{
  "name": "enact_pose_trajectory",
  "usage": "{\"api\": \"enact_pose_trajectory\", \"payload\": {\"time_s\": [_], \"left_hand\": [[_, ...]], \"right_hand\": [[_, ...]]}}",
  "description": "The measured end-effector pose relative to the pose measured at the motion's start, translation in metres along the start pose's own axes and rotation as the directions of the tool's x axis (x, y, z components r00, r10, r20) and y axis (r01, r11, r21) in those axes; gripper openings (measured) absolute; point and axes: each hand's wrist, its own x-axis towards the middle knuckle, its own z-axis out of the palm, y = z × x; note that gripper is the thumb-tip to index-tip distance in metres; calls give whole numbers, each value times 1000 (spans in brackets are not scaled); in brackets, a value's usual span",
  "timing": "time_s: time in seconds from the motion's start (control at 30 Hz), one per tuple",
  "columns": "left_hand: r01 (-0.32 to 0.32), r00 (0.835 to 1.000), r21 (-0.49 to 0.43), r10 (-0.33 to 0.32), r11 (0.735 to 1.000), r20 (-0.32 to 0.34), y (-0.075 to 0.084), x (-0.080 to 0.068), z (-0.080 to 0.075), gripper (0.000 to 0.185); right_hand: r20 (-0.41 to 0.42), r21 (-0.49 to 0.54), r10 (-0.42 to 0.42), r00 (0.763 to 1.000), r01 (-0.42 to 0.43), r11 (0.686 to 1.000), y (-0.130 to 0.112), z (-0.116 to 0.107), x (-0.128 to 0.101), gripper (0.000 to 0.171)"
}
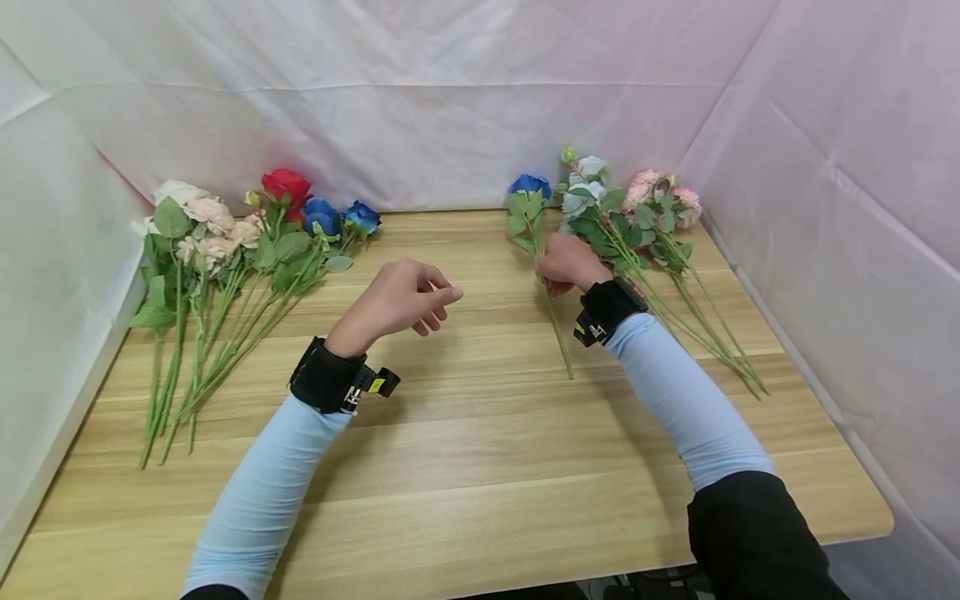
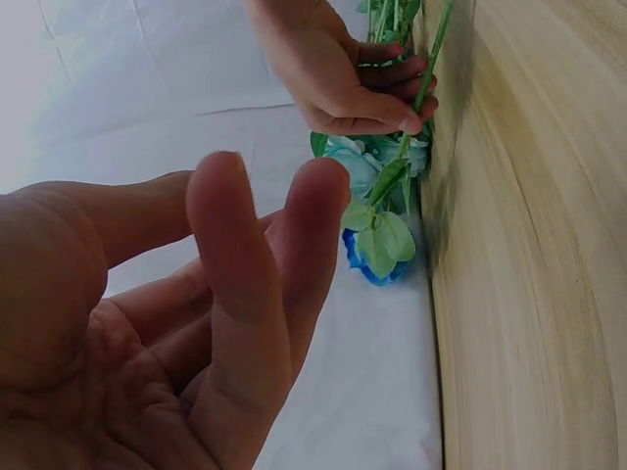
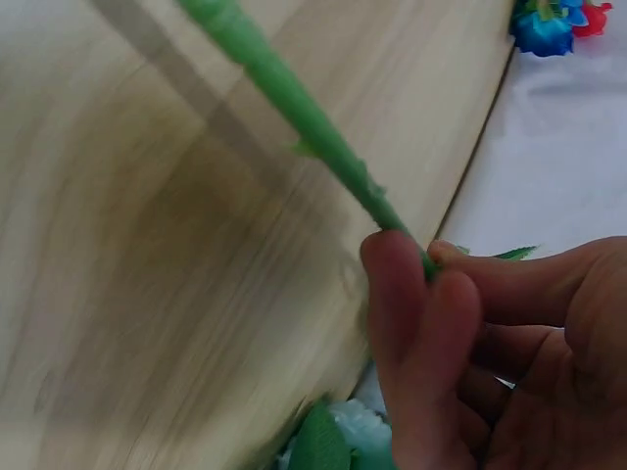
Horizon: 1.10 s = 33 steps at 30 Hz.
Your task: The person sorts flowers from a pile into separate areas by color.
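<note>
My right hand (image 1: 572, 263) pinches the green stem (image 3: 313, 127) of a single blue rose (image 1: 530, 185) between thumb and fingertips. The bloom points toward the back wall and the stem's cut end toward me, close over the table. In the left wrist view the same blue rose (image 2: 377, 259) hangs below the pinching right hand (image 2: 343, 73). My left hand (image 1: 405, 302) hovers over the middle of the table with fingers loosely bent and nothing in them. Right beside the right hand are light blue flowers (image 1: 585, 196) on long stems.
Pink flowers (image 1: 651, 193) lie at the back right. On the left is a spread of stemmed flowers: cream and peach blooms (image 1: 212, 215), a red rose (image 1: 287, 188) and blue roses (image 1: 322, 217). White cloth (image 1: 375, 108) walls the wooden table (image 1: 480, 483) at the back and sides.
</note>
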Motion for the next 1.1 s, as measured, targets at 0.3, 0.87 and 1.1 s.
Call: {"api": "enact_pose_trajectory", "payload": {"time_s": [0.3,0.87,1.1], "left_hand": [[35,999,7,-35,999,10,2,-4,0,32],[18,1000,33,-19,999,16,3,-2,-1,33],[19,1000,40,-19,999,13,1,-3,-1,34]], "right_hand": [[22,-79,66,998,-64,995,2,2,0,27],[13,-81,52,999,-51,995,16,2,-5,26],[-70,-117,-35,997,27,993,4,-2,-12,52]]}}
